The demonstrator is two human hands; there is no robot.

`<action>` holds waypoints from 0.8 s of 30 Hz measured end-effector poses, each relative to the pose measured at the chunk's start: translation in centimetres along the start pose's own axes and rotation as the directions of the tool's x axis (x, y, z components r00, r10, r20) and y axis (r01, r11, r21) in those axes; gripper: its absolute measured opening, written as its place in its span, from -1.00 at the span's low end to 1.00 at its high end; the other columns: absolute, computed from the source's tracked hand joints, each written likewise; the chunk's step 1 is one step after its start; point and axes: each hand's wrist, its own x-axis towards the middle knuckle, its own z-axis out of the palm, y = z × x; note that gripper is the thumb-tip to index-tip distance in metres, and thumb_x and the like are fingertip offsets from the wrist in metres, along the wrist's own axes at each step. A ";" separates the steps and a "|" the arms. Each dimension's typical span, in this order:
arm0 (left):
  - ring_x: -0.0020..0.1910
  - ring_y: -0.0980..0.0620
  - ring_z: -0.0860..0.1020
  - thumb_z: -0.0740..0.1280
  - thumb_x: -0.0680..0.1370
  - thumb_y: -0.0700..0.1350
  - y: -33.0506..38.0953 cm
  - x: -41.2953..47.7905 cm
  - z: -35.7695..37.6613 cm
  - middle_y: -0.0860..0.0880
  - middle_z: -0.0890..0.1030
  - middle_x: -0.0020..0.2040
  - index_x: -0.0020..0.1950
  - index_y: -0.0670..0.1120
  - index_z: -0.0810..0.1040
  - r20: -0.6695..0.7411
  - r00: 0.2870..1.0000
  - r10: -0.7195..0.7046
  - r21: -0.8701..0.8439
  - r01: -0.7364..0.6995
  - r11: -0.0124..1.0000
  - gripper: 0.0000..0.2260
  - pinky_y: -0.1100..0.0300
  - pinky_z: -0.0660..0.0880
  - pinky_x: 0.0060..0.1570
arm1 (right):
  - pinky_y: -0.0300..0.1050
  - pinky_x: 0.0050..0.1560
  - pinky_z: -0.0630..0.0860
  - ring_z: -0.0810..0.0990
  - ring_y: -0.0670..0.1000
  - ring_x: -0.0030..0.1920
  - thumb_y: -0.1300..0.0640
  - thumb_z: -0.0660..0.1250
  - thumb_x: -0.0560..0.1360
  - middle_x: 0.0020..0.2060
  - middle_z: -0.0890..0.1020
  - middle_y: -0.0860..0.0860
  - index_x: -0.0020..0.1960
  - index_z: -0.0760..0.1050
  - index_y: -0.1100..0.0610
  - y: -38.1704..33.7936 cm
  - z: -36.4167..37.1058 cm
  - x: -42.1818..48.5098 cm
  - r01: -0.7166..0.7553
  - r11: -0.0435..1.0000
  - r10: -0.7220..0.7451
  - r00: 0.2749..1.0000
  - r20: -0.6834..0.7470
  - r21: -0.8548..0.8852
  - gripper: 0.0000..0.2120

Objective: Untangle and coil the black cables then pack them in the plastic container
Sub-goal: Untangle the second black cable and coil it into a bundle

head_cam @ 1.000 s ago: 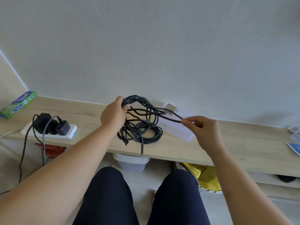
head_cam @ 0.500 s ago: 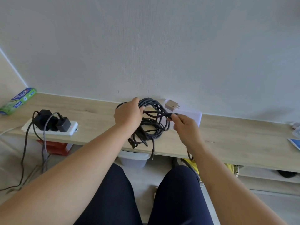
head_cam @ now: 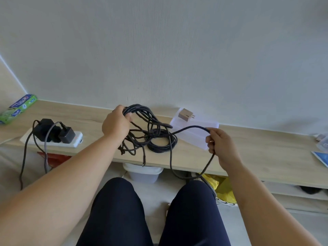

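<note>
**Drawing one strand out of the tangle**

I sit facing a pale wall, and the long wooden shelf (head_cam: pixel 248 150) runs across in front of my knees from nine o'clock to three. On it, at nine o'clock from my hands, lies a white power strip (head_cam: pixel 53 142) with black adapters plugged in, and farther out that way a green box (head_cam: pixel 19 107). Under the shelf edge, at six o'clock from the bundle, stands a small white tub (head_cam: pixel 142 173).

The plastic container (head_cam: pixel 195 130) lies flat on the shelf at two o'clock from the bundle, near the wall, with a tan plug (head_cam: pixel 185 114) resting on its far corner; nothing is packed in it yet.

The black cables (head_cam: pixel 154 137) sit at the centre, partly resting on the shelf, partly lifted, with some loose ends hanging over the front edge. I judge them light, limp and braided, so loops will snag on one another rather than slide free; a strand is best taken near where it leaves the knot and drawn out slowly.

My left hand (head_cam: pixel 115 126) is closed around the top of the gathered loops at eleven o'clock. My right hand (head_cam: pixel 220 144), at three o'clock, pinches a single strand that arcs from the bundle and then droops below the shelf toward my right knee.
</note>
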 end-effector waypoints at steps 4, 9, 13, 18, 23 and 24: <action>-0.13 -0.01 0.56 0.16 0.62 -0.07 -0.9 0.7 -1.0 0.05 0.65 -0.13 0.01 -0.11 0.44 -0.023 0.991 -0.134 -0.189 0.127 0.974 -0.87 0.13 0.39 -0.17 | -0.26 -0.53 0.15 0.18 -0.09 -0.53 0.19 0.12 0.56 -0.47 0.30 -0.05 -0.13 0.52 0.09 1.2 -1.6 1.0 -0.097 0.948 0.175 0.954 -0.243 0.303 -0.79; -0.11 0.02 0.61 0.21 0.60 -0.03 -1.2 1.1 -1.7 0.07 0.67 -0.19 0.06 -0.13 0.52 -0.034 0.986 -0.166 -0.297 0.148 0.943 -0.80 0.08 0.50 -0.08 | -0.18 -0.31 0.28 0.24 -0.07 -0.49 0.16 0.20 0.54 -0.57 0.34 -0.10 -0.31 0.45 0.15 3.6 -3.2 0.6 -0.110 0.928 0.172 0.974 -0.150 0.355 -0.75; -0.02 -0.04 0.58 0.27 0.57 -0.02 0.2 -0.2 -0.5 0.02 0.68 -0.10 0.06 -0.09 0.53 -0.062 0.997 -0.043 -0.285 0.023 0.958 -0.83 0.00 0.50 0.00 | -0.22 -0.15 0.38 0.47 -0.06 -0.20 0.15 0.26 0.55 -0.32 0.56 -0.13 -0.28 0.58 0.14 2.7 -1.6 -0.9 0.043 0.949 -0.003 0.992 0.128 -0.312 -0.74; -0.01 -0.03 0.61 0.34 0.54 -0.04 1.2 -1.1 -0.9 -0.05 0.67 -0.06 -0.03 -0.08 0.53 -0.066 0.991 0.115 -0.426 -0.132 0.895 -0.88 -0.03 0.51 0.06 | -0.18 0.08 0.36 0.48 -0.03 0.09 0.21 0.27 0.55 0.20 0.50 -0.03 0.28 0.45 0.05 0.5 0.2 -0.7 0.222 0.805 -0.098 0.964 0.246 -0.550 -0.69; -0.14 0.28 0.57 0.32 0.57 -0.13 3.9 -2.8 -2.3 0.01 0.65 -0.10 -0.03 -0.08 0.50 -0.069 0.956 0.284 -0.500 -0.279 0.820 -0.96 0.40 0.45 -0.17 | -0.40 0.10 0.31 0.45 -0.31 0.03 0.05 0.17 0.61 0.04 0.55 -0.18 0.27 0.46 -0.02 -4.4 1.6 -1.6 0.313 0.884 -0.205 0.927 0.315 -0.346 -0.74; -0.20 0.35 0.56 0.31 0.57 -0.15 4.3 -3.0 -2.4 0.07 0.63 -0.13 -0.02 -0.09 0.49 -0.072 0.957 0.281 -0.526 -0.276 0.805 -0.97 0.47 0.40 -0.23 | -0.45 -0.03 0.34 0.47 -0.34 -0.14 0.08 0.19 0.61 -0.14 0.58 -0.19 0.11 0.55 0.01 -4.8 1.8 -1.9 0.341 0.856 -0.197 0.910 0.364 -0.389 -0.82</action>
